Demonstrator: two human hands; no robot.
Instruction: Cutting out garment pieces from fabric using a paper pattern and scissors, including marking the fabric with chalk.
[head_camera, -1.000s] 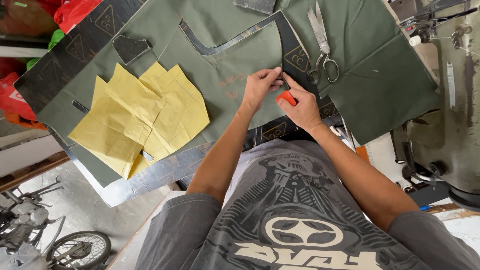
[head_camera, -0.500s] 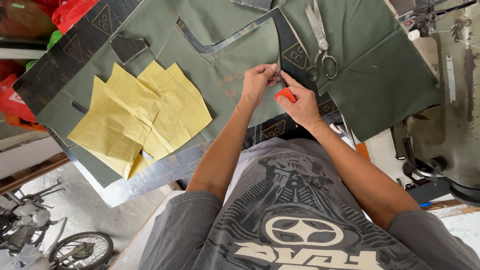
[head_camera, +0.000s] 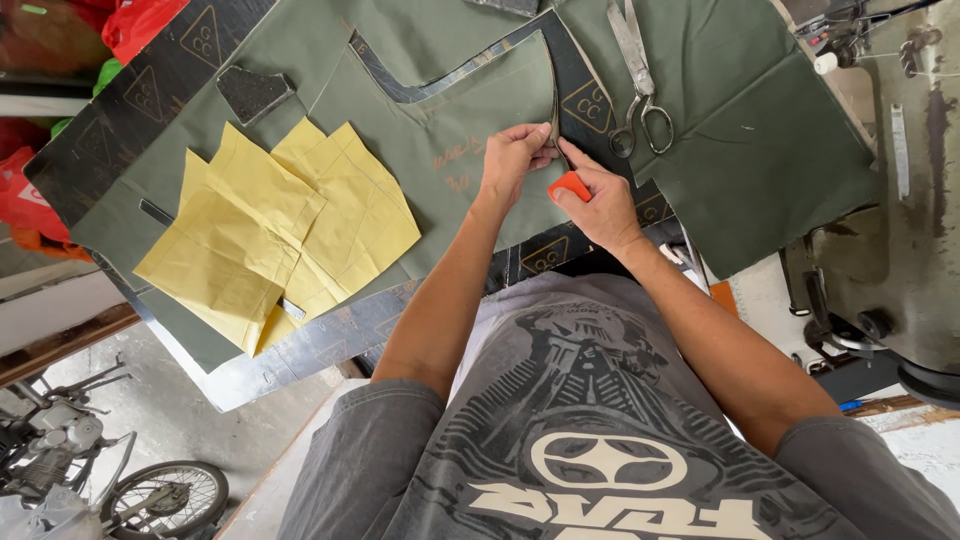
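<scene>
Hands (head_camera: 515, 160) pinching green fabric's (head_camera: 440, 120) edge

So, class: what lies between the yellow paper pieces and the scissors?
In the head view: green cloth and both hands, left and right.

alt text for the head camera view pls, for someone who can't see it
Seen from above, a person's left hand pinches the edge of olive green fabric while the right hand holds a small orange tool. Yellow paper pattern pieces and scissors lie nearby.
</scene>
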